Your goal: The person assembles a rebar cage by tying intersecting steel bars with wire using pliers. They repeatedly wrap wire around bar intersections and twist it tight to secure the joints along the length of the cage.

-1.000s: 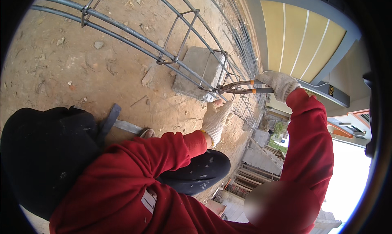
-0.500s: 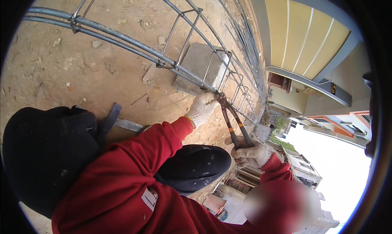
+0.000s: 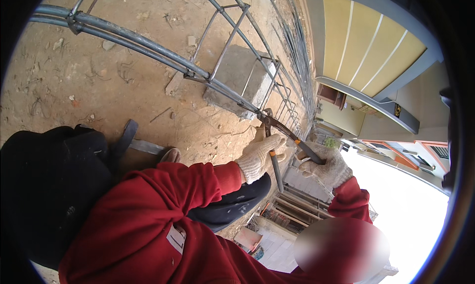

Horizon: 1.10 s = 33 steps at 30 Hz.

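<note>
Long-handled pincers [image 3: 289, 130] reach to the lower bars of a rebar cage [image 3: 133, 34], with their jaws at a joint of the bars. Their handles are dark with orange bands and are spread wide apart. My right hand [image 3: 329, 166], in a knitted off-white glove, is closed round the upper handle. At the lower handle, my left hand [image 3: 255, 161], gloved alike, has its fingers about the grip just below the jaws. Any tie wire at the jaws is too small to make out.
A grey concrete block [image 3: 237, 78] stands behind the cage on sandy ground with stones and wire scraps. Long loose rebars [image 3: 297, 51] lie beyond. My dark-trousered knee [image 3: 237, 205] is below my left arm. A building with a yellow shutter [image 3: 366, 46] rises at the right.
My left hand has left the bars and moved down to the pincers' lower handle. My right hand has risen to the right with the other handle, and the handles have spread apart.
</note>
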### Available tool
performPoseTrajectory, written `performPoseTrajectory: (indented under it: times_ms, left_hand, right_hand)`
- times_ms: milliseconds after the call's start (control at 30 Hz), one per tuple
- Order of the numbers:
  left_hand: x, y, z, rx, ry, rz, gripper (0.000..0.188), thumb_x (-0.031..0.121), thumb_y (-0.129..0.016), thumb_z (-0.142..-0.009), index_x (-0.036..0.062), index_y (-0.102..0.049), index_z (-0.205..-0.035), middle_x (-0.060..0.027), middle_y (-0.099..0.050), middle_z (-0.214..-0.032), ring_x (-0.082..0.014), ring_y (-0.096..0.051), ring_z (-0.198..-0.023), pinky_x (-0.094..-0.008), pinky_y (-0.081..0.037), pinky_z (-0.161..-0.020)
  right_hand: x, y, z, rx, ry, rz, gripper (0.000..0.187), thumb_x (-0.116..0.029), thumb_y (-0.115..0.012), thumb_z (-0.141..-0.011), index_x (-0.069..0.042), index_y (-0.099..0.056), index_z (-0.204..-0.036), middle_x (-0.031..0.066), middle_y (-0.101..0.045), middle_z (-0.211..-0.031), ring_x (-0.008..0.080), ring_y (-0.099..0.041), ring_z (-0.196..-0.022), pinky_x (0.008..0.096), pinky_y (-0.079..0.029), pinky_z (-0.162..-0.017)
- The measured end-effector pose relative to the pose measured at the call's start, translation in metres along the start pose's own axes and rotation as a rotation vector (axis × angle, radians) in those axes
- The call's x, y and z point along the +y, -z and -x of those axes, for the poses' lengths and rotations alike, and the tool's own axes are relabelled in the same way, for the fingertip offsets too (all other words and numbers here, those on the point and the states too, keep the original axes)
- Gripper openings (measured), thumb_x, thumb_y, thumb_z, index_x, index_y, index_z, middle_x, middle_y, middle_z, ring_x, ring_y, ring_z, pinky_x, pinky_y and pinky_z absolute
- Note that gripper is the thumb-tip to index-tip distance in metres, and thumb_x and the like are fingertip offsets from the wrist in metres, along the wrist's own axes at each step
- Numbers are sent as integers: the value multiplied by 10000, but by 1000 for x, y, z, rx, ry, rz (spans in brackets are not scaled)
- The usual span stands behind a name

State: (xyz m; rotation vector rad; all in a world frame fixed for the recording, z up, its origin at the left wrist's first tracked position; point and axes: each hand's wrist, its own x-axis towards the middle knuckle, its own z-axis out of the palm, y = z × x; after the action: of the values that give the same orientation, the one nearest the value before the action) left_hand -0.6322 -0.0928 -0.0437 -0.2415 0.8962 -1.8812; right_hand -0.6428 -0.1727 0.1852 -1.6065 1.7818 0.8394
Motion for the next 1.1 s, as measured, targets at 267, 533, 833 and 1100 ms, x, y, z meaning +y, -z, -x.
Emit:
performPoseTrajectory:
  times_ms: [267, 533, 833, 1100]
  left_hand:
    - [-11, -28, 2, -45, 17, 168, 164, 148, -636, -989, 188, -594, -1142, -9, -610, -1185, -243, -616, -1155, -533, -532, -898]
    - [-13, -49, -1, 148, 69, 190, 185, 185, -648, -964, 171, -575, -1134, -11, -595, -1053, -157, -598, -884, -390, -541, -716]
    - [-5, 0, 3, 261, -534, -1253, 443, 361, -764, -890, 44, -662, -1182, -55, -658, -926, -129, -615, -901, -303, -473, -827]
    - [5, 34, 5, -138, -397, -1067, 486, 261, -685, -951, 123, -570, -1402, -83, -668, -1254, -158, -588, -1141, -327, -429, -1007]
  right_hand:
    - [-42, -7, 7, 370, 449, 911, 481, -312, -728, -856, -55, -634, -1252, 179, -691, -941, 399, -659, -857, 450, -536, -747]
    - [-47, -60, 15, 559, 98, 1617, 798, -135, -727, -748, -80, -404, -1475, 179, -593, -1191, 360, -602, -1042, 442, -511, -876]
    - [-74, 37, -18, 4, 172, 942, 484, 13, -552, -706, -42, -630, -1180, 205, -674, -857, 373, -669, -824, 425, -514, -719]
    - [-69, 58, -28, -337, -198, 545, 517, -102, -601, -783, -73, -616, -1299, 65, -622, -811, 154, -571, -746, 332, -478, -690]
